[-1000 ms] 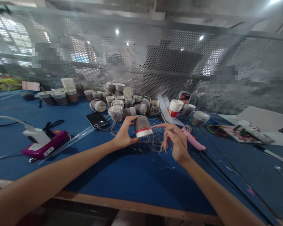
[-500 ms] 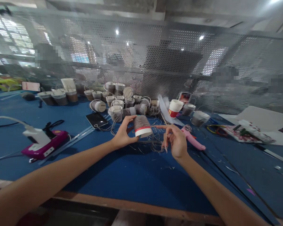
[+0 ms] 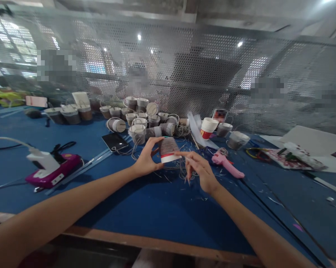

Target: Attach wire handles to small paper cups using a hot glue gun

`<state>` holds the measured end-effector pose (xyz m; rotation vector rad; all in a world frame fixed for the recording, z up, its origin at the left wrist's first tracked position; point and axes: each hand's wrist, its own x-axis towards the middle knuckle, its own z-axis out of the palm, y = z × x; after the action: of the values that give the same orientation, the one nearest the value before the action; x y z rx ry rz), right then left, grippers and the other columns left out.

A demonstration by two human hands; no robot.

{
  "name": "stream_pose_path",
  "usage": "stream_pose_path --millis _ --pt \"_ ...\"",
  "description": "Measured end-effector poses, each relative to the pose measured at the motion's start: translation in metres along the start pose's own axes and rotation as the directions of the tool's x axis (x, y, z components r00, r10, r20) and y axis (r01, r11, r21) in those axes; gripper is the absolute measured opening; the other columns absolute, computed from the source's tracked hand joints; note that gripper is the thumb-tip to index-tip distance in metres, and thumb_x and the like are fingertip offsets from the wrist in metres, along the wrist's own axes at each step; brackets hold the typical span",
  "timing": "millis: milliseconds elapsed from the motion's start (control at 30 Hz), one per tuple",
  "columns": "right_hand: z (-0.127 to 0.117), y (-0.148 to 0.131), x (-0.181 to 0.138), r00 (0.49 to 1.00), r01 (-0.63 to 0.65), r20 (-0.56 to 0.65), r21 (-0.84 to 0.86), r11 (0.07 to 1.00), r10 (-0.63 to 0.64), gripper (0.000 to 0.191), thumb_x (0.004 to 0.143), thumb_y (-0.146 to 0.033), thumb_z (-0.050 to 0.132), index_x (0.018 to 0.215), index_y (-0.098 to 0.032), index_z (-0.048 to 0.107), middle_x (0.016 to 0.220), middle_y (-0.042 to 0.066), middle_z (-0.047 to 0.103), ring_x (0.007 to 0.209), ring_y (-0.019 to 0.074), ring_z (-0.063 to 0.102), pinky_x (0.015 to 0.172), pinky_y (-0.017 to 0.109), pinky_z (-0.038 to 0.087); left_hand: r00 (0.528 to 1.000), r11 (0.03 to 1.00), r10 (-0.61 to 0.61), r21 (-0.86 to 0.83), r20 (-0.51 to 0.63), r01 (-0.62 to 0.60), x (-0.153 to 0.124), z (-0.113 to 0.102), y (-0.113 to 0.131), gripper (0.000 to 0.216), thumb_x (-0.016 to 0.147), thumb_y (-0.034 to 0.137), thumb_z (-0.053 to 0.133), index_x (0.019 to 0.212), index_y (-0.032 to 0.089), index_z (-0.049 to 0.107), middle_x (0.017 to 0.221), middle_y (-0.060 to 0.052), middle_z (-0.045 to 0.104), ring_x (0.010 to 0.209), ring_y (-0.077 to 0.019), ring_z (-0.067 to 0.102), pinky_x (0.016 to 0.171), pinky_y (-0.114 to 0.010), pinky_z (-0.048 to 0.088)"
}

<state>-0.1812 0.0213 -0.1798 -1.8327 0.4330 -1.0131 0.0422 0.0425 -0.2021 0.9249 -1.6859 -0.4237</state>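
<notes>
My left hand (image 3: 147, 159) grips a paper cup (image 3: 169, 149) between thumb and fingers. The cup is tilted, wrapped in grey-brown twine, with a red band and a white part bare at its lower end. From the right, the stretched index finger of my right hand (image 3: 202, 169) touches the cup at the red band; the other fingers hang loosely bent below. Any strand at that fingertip is too fine to make out. Beneath the hands lies a loose tangle of twine (image 3: 184, 172) on the blue table (image 3: 162, 212).
Several twine-wrapped cups (image 3: 137, 133) crowd the back by a perforated metal screen (image 3: 162, 74). A stack of paper cups (image 3: 208, 127) and a pink glue gun (image 3: 228, 165) are at right. To the left are a phone (image 3: 114, 142) and a purple power strip (image 3: 54, 175).
My right hand has shifted left, bringing its index finger onto the cup's red band. The cup has turned slightly in my left hand, which has stayed in place.
</notes>
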Motion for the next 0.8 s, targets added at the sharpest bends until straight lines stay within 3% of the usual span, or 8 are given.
stream_pose_path --millis 100,200,333,433,533,600,667,800 --pt "-0.003 0.003 0.002 0.986 0.004 -0.164 0.074 0.997 0.008 0.031 0.089 -0.038 0.042 0.065 -0.019 0.05 0.092 0.006 0.069 0.04 0.0062 0.044 0.038 0.023 0.043 1.0 0.999 0.019 -0.048 0.006 -0.019 -0.001 0.0 -0.004 0.078 0.06 0.012 0.071 0.129 0.029 0.04 0.126 -0.008 0.037 0.123 -0.0252 0.042 0.099 -0.042 0.048" --pt "-0.005 0.004 0.003 0.915 0.131 -0.397 0.116 0.985 -0.075 0.031 0.087 -0.037 0.042 0.062 -0.019 0.045 0.082 0.004 0.068 0.033 0.0047 0.035 0.032 0.023 0.037 1.0 1.0 0.017 0.006 0.0 -0.017 -0.001 -0.001 -0.005 0.076 0.061 0.012 0.07 0.128 0.028 0.04 0.125 -0.008 0.039 0.123 -0.0251 0.043 0.098 -0.042 0.049" --pt "-0.012 0.008 0.006 0.802 0.18 -0.561 -0.102 0.978 -0.206 0.013 0.083 -0.033 0.048 0.079 -0.021 0.049 0.086 0.004 0.06 0.052 0.0106 0.052 0.041 0.024 0.044 0.998 0.994 0.034 0.103 -0.044 -0.029 0.001 0.0 -0.004 0.072 0.061 0.011 0.07 0.126 0.026 0.041 0.124 -0.009 0.041 0.122 -0.0257 0.046 0.1 -0.045 0.048" --pt "-0.022 0.014 0.009 0.806 0.164 -0.465 -0.42 0.892 -0.367 0.027 0.075 -0.027 0.058 0.099 -0.022 0.046 0.108 0.009 0.054 0.095 0.0215 0.057 0.076 0.038 0.053 0.993 0.994 0.095 0.056 -0.063 -0.092 0.001 0.003 -0.006 0.072 0.065 0.013 0.071 0.128 0.026 0.038 0.13 -0.01 0.042 0.128 -0.0267 0.043 0.108 -0.049 0.039" --pt "-0.027 0.017 0.01 0.894 0.235 -0.161 -0.624 0.745 -0.417 0.064 0.07 -0.02 0.062 0.126 -0.02 0.032 0.135 0.016 0.04 0.127 0.0292 0.04 0.107 0.054 0.032 0.991 0.99 0.136 -0.047 0.005 -0.135 0.001 0.004 -0.007 0.074 0.068 0.016 0.073 0.129 0.027 0.032 0.139 -0.013 0.04 0.135 -0.0283 0.038 0.113 -0.052 0.03" --pt "-0.025 0.016 0.01 0.927 0.299 0.015 -0.634 0.713 -0.375 0.082 0.069 -0.02 0.064 0.137 -0.02 0.019 0.146 0.018 0.027 0.137 0.031 0.027 0.112 0.055 0.024 0.988 0.986 0.146 -0.085 0.059 -0.141 0.001 0.005 -0.007 0.074 0.068 0.018 0.074 0.128 0.028 0.031 0.144 -0.014 0.037 0.138 -0.0299 0.034 0.113 -0.054 0.028" --pt "-0.022 0.014 0.01 0.936 0.322 0.094 -0.615 0.72 -0.338 0.087 0.071 -0.022 0.065 0.14 -0.021 0.014 0.149 0.018 0.022 0.141 0.0308 0.021 0.113 0.055 0.023 0.986 0.986 0.141 -0.099 0.093 -0.132 0.0 0.005 -0.007 0.074 0.068 0.021 0.075 0.126 0.028 0.032 0.146 -0.015 0.035 0.138 -0.031 0.033 0.112 -0.056 0.029" --pt "-0.015 0.013 0.009 0.955 0.29 0.108 -0.528 0.798 -0.276 0.077 0.078 -0.024 0.063 0.139 -0.025 0.018 0.144 0.016 0.036 0.137 0.0277 0.032 0.112 0.056 0.023 0.986 0.985 0.112 -0.142 0.125 -0.094 0.0 0.007 -0.005 0.075 0.067 0.023 0.077 0.125 0.027 0.03 0.144 -0.016 0.038 0.136 -0.0308 0.036 0.111 -0.055 0.033"
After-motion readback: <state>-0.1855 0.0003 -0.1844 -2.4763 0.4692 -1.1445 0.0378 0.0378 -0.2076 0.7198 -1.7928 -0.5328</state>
